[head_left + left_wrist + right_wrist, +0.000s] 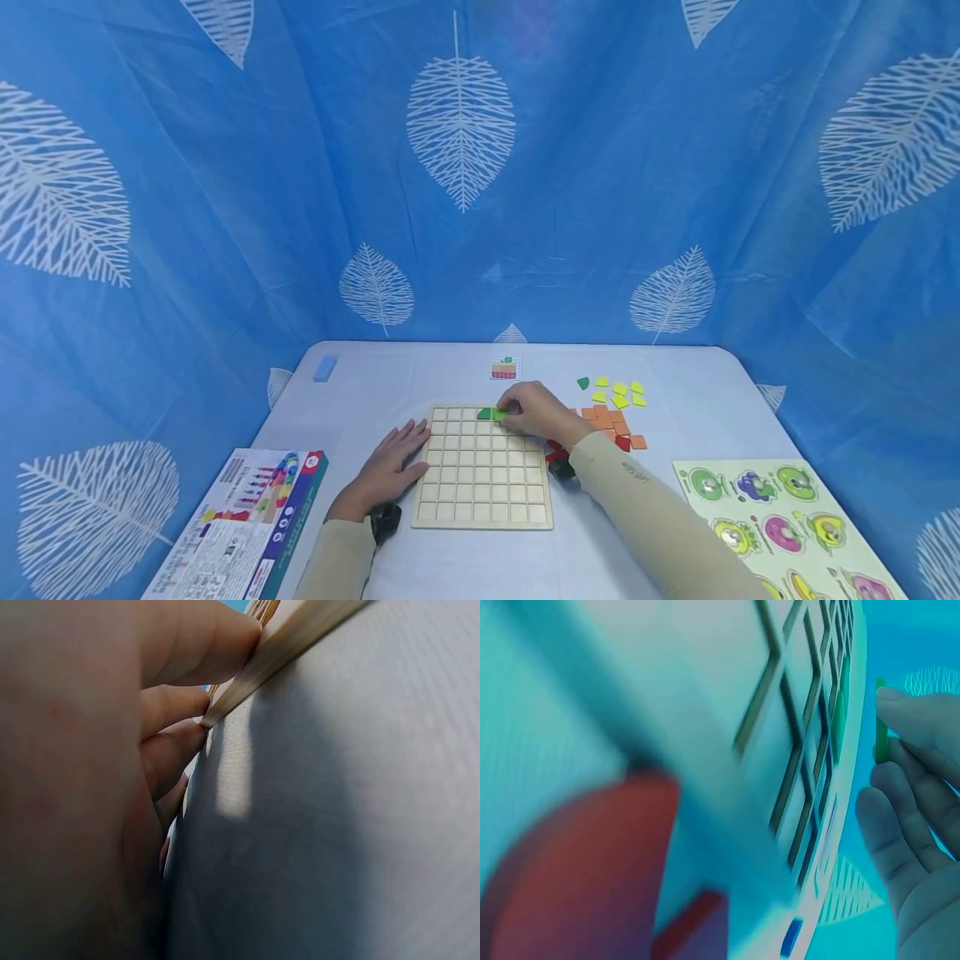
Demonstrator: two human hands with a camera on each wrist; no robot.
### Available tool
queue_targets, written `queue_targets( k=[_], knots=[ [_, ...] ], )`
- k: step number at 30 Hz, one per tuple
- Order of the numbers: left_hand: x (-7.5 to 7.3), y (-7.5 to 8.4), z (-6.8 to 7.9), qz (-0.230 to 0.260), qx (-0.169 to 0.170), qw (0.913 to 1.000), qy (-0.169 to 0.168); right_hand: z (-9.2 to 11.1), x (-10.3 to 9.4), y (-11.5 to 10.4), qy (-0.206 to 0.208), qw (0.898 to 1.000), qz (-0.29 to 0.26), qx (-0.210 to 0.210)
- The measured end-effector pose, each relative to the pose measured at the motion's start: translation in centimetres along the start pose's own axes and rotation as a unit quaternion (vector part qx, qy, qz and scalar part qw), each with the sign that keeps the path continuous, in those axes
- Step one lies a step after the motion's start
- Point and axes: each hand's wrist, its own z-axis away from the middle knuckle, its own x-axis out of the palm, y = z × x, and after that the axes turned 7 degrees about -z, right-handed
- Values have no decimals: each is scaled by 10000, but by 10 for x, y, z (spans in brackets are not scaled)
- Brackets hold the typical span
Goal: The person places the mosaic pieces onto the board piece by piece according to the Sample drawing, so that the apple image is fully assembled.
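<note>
A wooden board (480, 492) with a grid of square cells lies on the white table. My left hand (390, 468) is spread flat beside it, its fingertips touching the board's left edge. Over the far side of the board, my right hand (534, 408) pinches a light green tile (881, 724) between thumb and fingers. The right wrist view shows that tile edge-on, just apart from the board. A dark green piece (484, 413) sits in a far-row cell, left of the held tile. A small picture card (506, 367) showing a cake-like design lies behind the board.
Right of the board are orange tiles (604, 419), red pieces (623, 443), several yellow tiles (619, 402) and a dark green rounded piece (583, 383). A blue block (325, 368) lies far left, a printed box (232, 525) near left, and a fruit puzzle board (757, 510) near right.
</note>
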Motion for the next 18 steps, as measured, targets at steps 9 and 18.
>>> queue_targets(
  k=[9,18],
  knots=[
    [0,-1,-1,-49,-12,10000,-35,-12,21,-12,-306,9985,371,-272],
    [1,-2,-1,-25,-55,9999,-80,-17,31,-18,-283,9980,482,-289]
  ],
)
